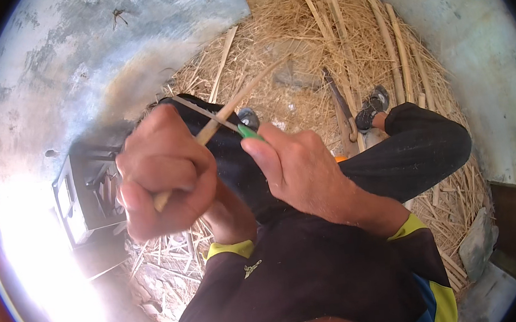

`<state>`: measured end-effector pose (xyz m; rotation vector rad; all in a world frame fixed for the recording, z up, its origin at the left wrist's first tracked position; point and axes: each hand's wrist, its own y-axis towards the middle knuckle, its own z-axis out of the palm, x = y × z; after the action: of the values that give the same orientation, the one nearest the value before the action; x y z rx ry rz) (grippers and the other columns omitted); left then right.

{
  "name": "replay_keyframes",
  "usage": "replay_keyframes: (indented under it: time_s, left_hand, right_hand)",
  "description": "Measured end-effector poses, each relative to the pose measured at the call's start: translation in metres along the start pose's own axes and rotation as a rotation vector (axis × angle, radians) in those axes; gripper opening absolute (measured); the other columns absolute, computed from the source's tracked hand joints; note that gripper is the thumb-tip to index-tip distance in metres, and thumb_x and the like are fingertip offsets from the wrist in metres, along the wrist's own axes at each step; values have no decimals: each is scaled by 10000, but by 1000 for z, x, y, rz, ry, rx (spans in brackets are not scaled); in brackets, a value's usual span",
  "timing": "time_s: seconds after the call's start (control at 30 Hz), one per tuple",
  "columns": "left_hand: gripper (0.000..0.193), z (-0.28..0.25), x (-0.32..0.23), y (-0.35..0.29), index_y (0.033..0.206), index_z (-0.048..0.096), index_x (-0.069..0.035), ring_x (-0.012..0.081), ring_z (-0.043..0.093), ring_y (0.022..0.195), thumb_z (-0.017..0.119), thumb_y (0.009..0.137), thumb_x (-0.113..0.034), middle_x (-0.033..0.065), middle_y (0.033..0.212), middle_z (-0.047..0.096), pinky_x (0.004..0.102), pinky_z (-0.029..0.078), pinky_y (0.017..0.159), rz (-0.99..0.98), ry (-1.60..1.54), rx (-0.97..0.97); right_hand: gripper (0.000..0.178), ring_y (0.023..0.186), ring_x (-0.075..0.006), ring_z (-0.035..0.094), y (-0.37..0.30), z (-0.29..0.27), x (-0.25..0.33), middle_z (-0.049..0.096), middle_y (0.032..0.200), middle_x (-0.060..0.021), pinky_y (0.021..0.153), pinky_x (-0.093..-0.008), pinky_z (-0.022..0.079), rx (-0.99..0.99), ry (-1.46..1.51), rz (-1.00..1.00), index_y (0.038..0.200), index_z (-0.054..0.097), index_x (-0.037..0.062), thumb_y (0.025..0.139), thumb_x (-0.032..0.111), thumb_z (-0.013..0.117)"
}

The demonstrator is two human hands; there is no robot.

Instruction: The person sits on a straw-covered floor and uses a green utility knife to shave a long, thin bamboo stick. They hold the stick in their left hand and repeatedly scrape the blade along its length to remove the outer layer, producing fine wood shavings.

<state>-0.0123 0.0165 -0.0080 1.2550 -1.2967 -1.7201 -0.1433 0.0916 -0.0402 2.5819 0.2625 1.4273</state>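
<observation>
My left hand (164, 172), slightly blurred, is closed in a fist around a pale bamboo or wood strip (246, 91). One end of the strip pokes out near the thumb side, and its long part slants up to the right. A knife with a green handle (249, 133) is gripped in my right hand (304, 166). Its narrow blade (198, 108) points up and left and crosses the strip just beyond my left fist. Whether the edge bites into the strip cannot be made out.
Straw and shavings (282, 11) cover the floor around my bent legs. Long strips (400, 50) lie at the upper right. A dark-bladed tool with a wooden handle (342, 101) lies near my foot. A dark shelf box (92, 191) stands left; a grey stone slab (479, 243) sits right.
</observation>
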Motion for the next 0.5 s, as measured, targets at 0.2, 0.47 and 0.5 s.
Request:
replay_keyframes:
  time_s: [0.2,0.47,0.5]
  left_hand:
    - [112,-2,11,13,710,457,-63,118,352,325,448,743,44,15,452,391,254,185,358,102,-32,-1]
    - [432,15,6,12,472,393,-71,133,349,313,289,873,-194,35,394,395,255,212,332,-27,-18,-48]
    - [429,16,8,11,476,402,-71,135,346,316,292,873,-191,31,393,387,255,215,333,-15,-33,-84]
  right_hand:
    - [345,677,-393,602,-1,40,-120,585,652,-212,586,-469,476,-65,-330,161,774,547,4,957,261,406]
    - [376,583,-435,548,3,-8,-23,522,575,-238,526,-469,431,-168,134,92,783,517,-22,958,295,417]
    - [344,596,-426,550,2,-14,-11,516,584,-229,528,-450,432,-89,146,80,811,522,-25,953,275,430]
